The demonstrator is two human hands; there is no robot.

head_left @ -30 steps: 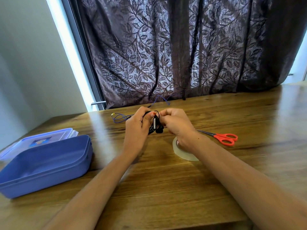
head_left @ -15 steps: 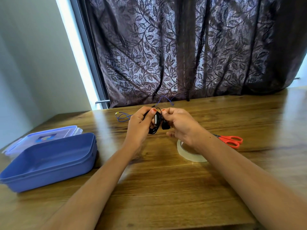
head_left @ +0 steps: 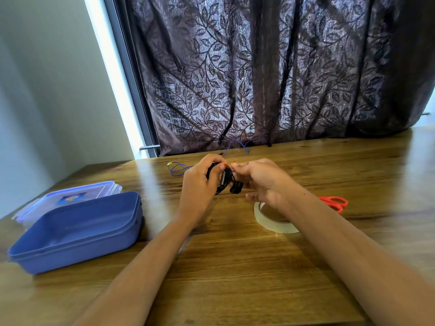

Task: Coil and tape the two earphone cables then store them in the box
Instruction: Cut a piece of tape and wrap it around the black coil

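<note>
- The blue box (head_left: 75, 231) sits open, far left of the tape roll (head_left: 270, 223). I think it is waiting for the cables.
- The blue cable (head_left: 179, 168) lies loose on the tabletop (head_left: 235, 267), behind and left of the tape roll.
- The left hand (head_left: 200, 187) has its grip curled round the black cable (head_left: 223, 180), just behind the tape roll. That likely keeps the loops together.
- The coil stands up and down, with its earbuds hanging low.
- The right hand (head_left: 261, 182) pinches the coil's top.
</note>
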